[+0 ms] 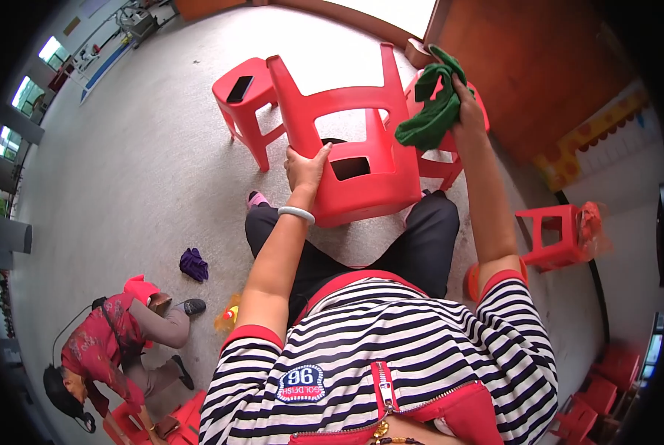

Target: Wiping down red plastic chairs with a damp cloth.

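Note:
Between my knees a red plastic stool (pixel 365 194) is tipped over, its legs pointing away from me. My left hand (pixel 308 169), with a pale bangle on the wrist, grips the stool by the edge of an opening near its seat. Raised to the right of the stool's legs, my right hand (pixel 468 111) holds a bunched green cloth (pixel 440 108). Part of the cloth hangs beside the stool. A dark thing, too hidden to name, shows through the stool's openings.
A red stool (pixel 259 105) bearing a smartphone (pixel 240 89) stands ahead left; another stool (pixel 440 172) is behind the green cloth. A purple cloth (pixel 193 264) lies on the floor. At lower left a person (pixel 104 339) bends over red stools. A stool (pixel 557 236) stands right.

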`<action>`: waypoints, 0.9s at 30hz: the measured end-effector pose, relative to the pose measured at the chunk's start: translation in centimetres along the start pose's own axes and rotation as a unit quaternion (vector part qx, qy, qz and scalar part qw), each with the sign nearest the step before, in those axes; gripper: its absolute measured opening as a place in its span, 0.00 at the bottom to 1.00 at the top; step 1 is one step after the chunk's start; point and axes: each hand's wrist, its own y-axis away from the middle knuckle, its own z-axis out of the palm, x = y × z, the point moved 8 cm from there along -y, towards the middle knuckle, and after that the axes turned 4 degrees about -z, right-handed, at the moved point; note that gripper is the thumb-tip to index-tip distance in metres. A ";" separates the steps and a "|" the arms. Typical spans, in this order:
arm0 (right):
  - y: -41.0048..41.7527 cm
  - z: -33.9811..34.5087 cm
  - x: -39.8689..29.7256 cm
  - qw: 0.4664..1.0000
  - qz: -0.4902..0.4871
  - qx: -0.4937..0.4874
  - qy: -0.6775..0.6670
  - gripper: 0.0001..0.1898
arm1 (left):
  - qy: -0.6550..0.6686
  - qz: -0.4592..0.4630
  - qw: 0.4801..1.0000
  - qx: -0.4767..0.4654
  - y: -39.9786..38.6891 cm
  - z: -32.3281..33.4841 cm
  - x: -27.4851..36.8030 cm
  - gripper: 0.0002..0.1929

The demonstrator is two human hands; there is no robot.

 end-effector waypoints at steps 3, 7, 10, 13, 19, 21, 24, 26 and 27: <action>-2.1 2.5 -3.6 0.997 -0.072 -0.010 0.004 0.11 | -0.003 0.026 0.999 0.033 -0.2 -0.4 0.3 0.58; -6.9 2.5 -7.6 0.991 -0.125 0.001 0.047 0.12 | -0.009 0.032 0.999 0.019 0.1 0.1 1.0 0.56; -8.8 6.0 -7.2 0.974 -0.225 0.010 0.033 0.05 | -0.014 0.036 0.998 0.040 0.0 -0.2 -0.1 0.56; -10.6 7.4 -4.0 0.962 -0.268 0.024 0.037 0.07 | -0.021 0.038 0.998 0.045 0.0 -0.6 -0.3 0.53; -11.6 0.5 5.1 0.715 -0.214 0.044 0.664 0.38 | -0.016 0.048 0.998 0.028 0.0 1.7 0.5 0.41; -7.2 3.8 10.2 0.571 -0.155 0.041 0.805 0.32 | -0.014 0.037 0.998 0.053 -0.6 -0.4 -2.1 0.36; -5.1 5.3 10.1 0.507 -0.213 0.017 0.835 0.29 | -0.027 0.015 0.998 0.060 0.0 -0.2 -1.6 0.33; -4.8 4.3 9.4 0.524 -0.214 0.003 0.824 0.29 | -0.023 0.033 0.997 0.072 0.4 -0.2 -0.8 0.31; -4.7 3.6 9.1 0.523 -0.213 0.005 0.825 0.29 | -0.023 0.033 0.997 0.070 0.4 0.1 -0.7 0.31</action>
